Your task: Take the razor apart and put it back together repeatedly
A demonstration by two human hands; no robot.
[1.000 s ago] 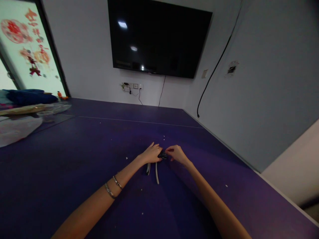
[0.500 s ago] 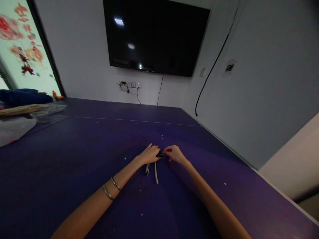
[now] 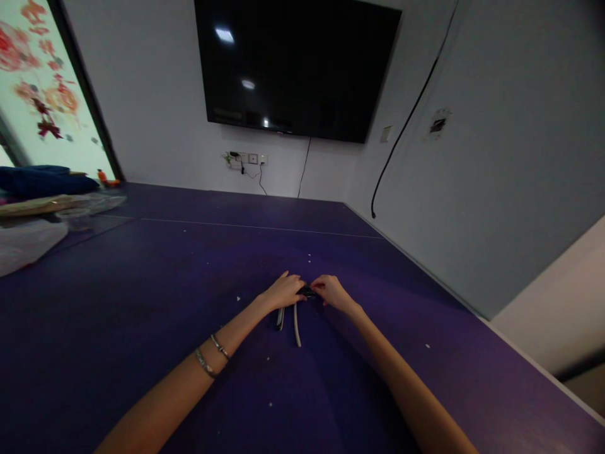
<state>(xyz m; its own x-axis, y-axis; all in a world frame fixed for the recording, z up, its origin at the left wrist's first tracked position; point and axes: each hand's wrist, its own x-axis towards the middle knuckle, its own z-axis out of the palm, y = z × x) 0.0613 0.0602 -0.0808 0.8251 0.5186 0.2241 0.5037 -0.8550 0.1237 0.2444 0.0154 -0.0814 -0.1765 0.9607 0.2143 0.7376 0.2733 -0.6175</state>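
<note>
Near the middle of the purple tabletop, my left hand (image 3: pixel 286 291) reaches in palm down, its fingers closed on a small dark object (image 3: pixel 308 292) whose kind is too small to make out. My right hand (image 3: pixel 328 290) meets it from the other side, thumb and forefinger pinched at the object's right end. A pale, slightly curved cord-like strip (image 3: pixel 297 328) comes out from under my left hand toward me. Beside it lies a short light-and-dark piece (image 3: pixel 280 318), partly covered by the same hand.
Small white scraps (image 3: pixel 309 258) dot the purple table (image 3: pixel 165 277). Clear plastic bags (image 3: pixel 28 246) and folded blue cloth (image 3: pixel 47 181) lie at the far left. A large television (image 3: pixel 297 69) hangs above wall sockets (image 3: pixel 243 157). A black cable (image 3: pixel 406 120) dangles along the right wall.
Both hands stay at the dark object, with only a slight shift of the fingers. The whole view has tilted a little.
</note>
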